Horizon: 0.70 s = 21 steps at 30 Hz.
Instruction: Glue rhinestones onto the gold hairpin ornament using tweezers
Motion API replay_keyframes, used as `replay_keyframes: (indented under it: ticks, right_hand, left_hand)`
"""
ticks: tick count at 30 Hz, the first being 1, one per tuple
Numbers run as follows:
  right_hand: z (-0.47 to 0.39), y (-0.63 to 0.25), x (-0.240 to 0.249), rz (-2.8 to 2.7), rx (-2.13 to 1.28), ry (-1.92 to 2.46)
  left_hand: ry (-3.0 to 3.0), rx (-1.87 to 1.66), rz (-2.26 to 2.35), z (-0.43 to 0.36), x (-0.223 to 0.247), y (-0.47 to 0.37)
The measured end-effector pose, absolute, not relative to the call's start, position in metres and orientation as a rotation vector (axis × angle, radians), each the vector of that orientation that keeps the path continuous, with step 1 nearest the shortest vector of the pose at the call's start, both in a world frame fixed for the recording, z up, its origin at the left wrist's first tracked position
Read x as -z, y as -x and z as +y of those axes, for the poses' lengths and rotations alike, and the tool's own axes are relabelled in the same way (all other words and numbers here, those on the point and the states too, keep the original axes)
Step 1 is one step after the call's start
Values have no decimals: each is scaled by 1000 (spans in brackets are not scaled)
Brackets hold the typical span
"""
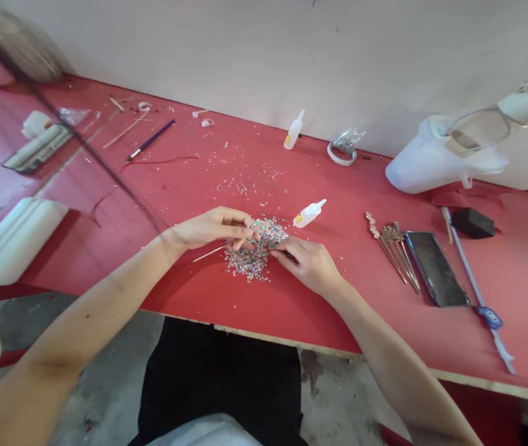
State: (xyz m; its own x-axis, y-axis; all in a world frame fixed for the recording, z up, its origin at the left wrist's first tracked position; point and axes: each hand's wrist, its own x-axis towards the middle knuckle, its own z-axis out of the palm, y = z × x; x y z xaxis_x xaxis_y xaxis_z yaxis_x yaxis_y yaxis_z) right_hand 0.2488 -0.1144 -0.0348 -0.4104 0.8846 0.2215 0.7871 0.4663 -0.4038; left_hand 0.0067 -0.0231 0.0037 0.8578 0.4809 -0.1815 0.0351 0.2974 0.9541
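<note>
1. While the left hand (206, 226) bends over a pile of shiny chips (252, 263) in the head view, its grip is closed on a thin stick (211, 253), whose bare end sticks out to the left, slightly toward the person
2. The pile lies on the red surface (184, 192), near the front edge and between the two hands, with loose chips scattered behind it
3. The right hand (313, 263) touches the right side of the pile with its fingers curled; I cannot tell whether its grip is closed on anything, since the fingertips are partly hidden
4. Just behind the right hand is a small white bottle (308, 214) with a yellow patch; a second bottle (293, 131) of the same kind is farther back, near the wall (199, 49), and to its right is a white ring (342, 160) with crumpled clear plastic
5. Farther right, decorated sticks (387, 251) lie side by side next to a dark phone (437, 269), with a black block (473, 223) behind the phone and a white jug (424, 158) near the wall
6. To the left, a dark blue brush (152, 139) lies with its tip near a thin red cord (166, 161), and a long white case (17, 238) is close to the front edge
</note>
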Motion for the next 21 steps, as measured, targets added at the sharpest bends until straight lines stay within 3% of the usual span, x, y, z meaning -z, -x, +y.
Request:
replay_keyframes:
  ticks: [21]
  right_hand:
    - [-111, -257, 36, -2321, -477, 1325]
  left_hand:
    - [-1210, -293, 371, -27, 0, -9]
